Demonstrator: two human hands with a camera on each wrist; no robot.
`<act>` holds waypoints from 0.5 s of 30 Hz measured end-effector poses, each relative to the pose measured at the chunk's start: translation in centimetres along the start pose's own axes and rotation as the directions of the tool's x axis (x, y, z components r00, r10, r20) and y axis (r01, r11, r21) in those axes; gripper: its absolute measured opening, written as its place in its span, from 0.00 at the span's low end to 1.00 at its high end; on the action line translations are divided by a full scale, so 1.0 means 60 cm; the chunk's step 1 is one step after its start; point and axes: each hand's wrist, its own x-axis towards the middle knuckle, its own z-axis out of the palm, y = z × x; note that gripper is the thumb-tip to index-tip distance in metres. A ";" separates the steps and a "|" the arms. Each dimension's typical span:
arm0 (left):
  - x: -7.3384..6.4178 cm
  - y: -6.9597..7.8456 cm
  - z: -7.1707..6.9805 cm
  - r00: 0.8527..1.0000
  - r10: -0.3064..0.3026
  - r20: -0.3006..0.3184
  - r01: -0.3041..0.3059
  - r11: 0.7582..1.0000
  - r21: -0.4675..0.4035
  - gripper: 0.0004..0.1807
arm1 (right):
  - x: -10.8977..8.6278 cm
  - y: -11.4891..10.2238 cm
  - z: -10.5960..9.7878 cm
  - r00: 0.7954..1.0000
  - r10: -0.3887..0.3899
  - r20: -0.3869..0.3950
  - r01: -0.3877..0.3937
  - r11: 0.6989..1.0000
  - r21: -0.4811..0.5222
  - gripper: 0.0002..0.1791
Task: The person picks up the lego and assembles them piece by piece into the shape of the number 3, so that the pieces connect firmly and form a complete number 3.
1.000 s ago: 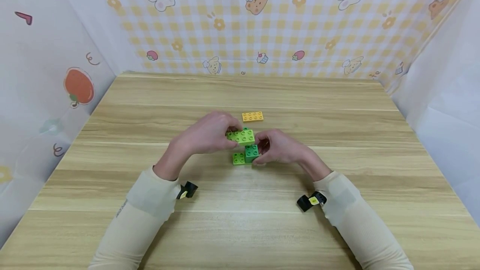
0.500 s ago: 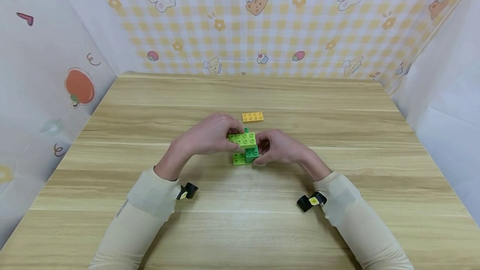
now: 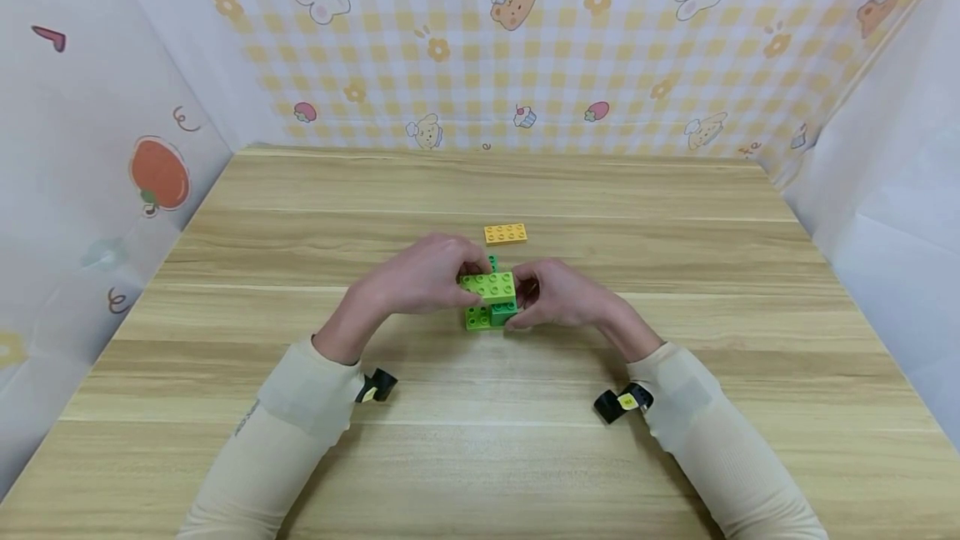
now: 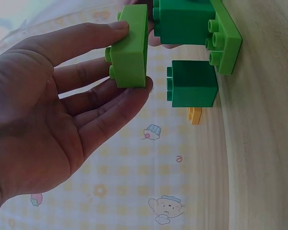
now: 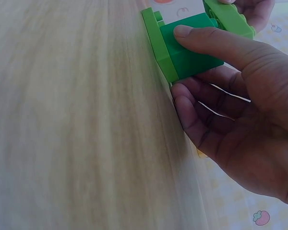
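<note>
My left hand (image 3: 431, 275) pinches a light green building brick (image 3: 489, 287) between thumb and fingers, studs up. It hangs over a dark green brick (image 3: 504, 315); a small gap parts them in the left wrist view, where the held brick (image 4: 129, 60) shows its hollow underside edge. That dark green brick sits on the right end of a flat light green plate (image 3: 476, 320), whose left studs are bare. My right hand (image 3: 558, 294) grips the dark green brick (image 5: 197, 55) from the right, thumb on its near side and fingers low by the plate (image 5: 159, 45).
Behind the held brick stands a second dark green brick (image 4: 194, 84), mostly hidden in the head view. A yellow studded plate (image 3: 506, 233) lies farther back on the wooden table (image 3: 480, 440). A patterned cloth (image 3: 465, 48) hangs beyond the table's back edge.
My left hand has brought the light green brick down toward me and slightly right, so it now covers more of the dark green brick. The right hand has stayed in place.
</note>
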 end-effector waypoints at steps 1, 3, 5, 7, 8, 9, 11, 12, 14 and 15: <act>0.000 0.000 0.000 1.000 -0.001 0.003 0.001 1.000 -0.001 0.13 | 0.000 0.000 0.000 1.000 -0.003 -0.001 0.003 1.000 0.000 0.18; 0.000 0.000 0.002 1.000 0.001 0.007 -0.001 1.000 0.000 0.13 | 0.000 0.000 0.000 1.000 -0.007 -0.003 0.007 1.000 -0.002 0.18; 0.000 0.000 0.004 1.000 0.006 0.008 -0.006 1.000 0.007 0.13 | 0.000 0.000 0.000 1.000 -0.011 -0.004 0.011 1.000 -0.001 0.18; 0.001 0.000 0.005 1.000 0.010 0.010 -0.010 1.000 0.011 0.13 | 0.000 0.000 -0.001 1.000 -0.015 -0.006 0.015 1.000 -0.004 0.18; 0.001 -0.001 0.006 1.000 0.012 0.010 -0.012 1.000 0.013 0.13 | 0.000 0.000 -0.001 1.000 -0.016 -0.008 0.015 1.000 -0.007 0.18; 0.002 -0.001 0.007 1.000 0.014 0.009 -0.014 1.000 0.015 0.13 | 0.000 0.000 -0.001 1.000 -0.016 -0.009 0.016 1.000 -0.009 0.18; 0.002 -0.001 0.008 1.000 0.016 0.009 -0.016 1.000 0.017 0.13 | 0.000 0.000 0.000 1.000 -0.019 -0.010 0.019 1.000 -0.015 0.18; 0.002 -0.001 0.008 1.000 0.016 0.008 -0.017 1.000 0.017 0.13 | 0.000 -0.001 0.000 1.000 -0.020 -0.010 0.020 1.000 -0.016 0.18; 0.002 -0.001 0.008 1.000 0.018 0.008 -0.018 1.000 0.014 0.13 | -0.001 -0.001 0.000 1.000 -0.022 -0.010 0.021 1.000 -0.018 0.18; 0.002 -0.001 0.009 1.000 0.018 0.007 -0.018 1.000 0.015 0.14 | -0.001 -0.002 0.000 1.000 -0.022 -0.009 0.022 1.000 -0.020 0.18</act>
